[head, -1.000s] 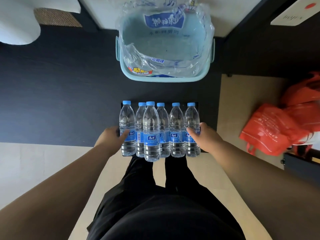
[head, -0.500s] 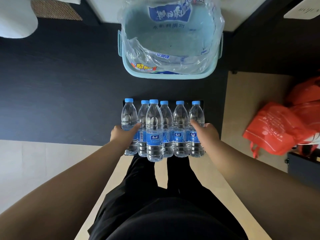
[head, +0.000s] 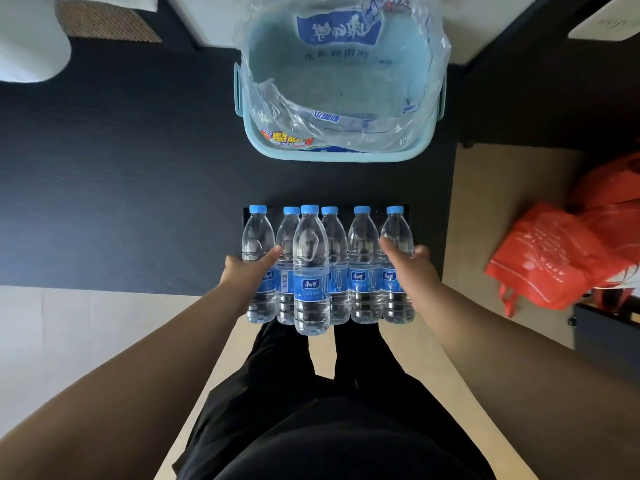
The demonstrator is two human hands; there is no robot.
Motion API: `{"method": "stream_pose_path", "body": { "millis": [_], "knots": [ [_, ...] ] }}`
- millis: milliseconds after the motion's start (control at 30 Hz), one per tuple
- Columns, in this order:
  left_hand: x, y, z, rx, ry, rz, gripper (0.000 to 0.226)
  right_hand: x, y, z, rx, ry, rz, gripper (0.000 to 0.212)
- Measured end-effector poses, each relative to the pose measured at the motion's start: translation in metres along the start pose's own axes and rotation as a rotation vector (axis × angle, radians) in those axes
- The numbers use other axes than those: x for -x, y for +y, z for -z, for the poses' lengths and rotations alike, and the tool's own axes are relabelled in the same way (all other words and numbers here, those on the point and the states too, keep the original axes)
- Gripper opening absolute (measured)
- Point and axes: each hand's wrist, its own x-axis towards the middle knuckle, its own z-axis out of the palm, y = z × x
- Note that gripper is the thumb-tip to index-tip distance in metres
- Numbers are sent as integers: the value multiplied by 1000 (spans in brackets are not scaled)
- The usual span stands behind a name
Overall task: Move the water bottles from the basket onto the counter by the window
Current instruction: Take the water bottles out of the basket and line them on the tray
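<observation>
clear ribbed plastic water bottles with blue caps and blue labels (head: 311, 271) stand upright in a tight row at the near edge of the matte black counter (head: 121, 202). left hand (head: 247, 271) and right hand (head: 408, 268) clasp the row's end bottles, thumbs forward. beyond the row, across bare counter, sits the pale teal plastic basket (head: 339, 154), lined with crinkled clear film (head: 346, 81).

A lived-in home room: dark counter (head: 121, 188), red shopping bags (head: 568, 261), woven mat (head: 104, 20), tiled floor (head: 69, 334).
</observation>
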Motion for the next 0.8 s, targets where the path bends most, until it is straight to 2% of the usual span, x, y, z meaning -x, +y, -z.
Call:
{"method": "stream_pose_path", "body": {
  "millis": [233, 400, 533, 667, 733, 800],
  "knots": [
    [21, 10, 16, 15, 15, -30, 141, 19, -5, 4, -101, 22, 51, 116],
    [40, 27, 37, 9, 67, -96, 128, 45, -21, 12, -88, 19, 155, 99],
    [58, 38, 60, -98, 118, -192, 118, 70, -43, 19, -39, 30, 240, 109],
    [79, 48, 86, -165, 143, -348, 96, 96, -63, 26, -29, 43, 302, 111],
    [90, 52, 100, -204, 158, -422, 88, 110, -71, 29, -21, 59, 329, 106],
    [98, 54, 112, -210, 179, -477, 84, 125, -78, 30, -16, 79, 377, 90]
  ]
}}
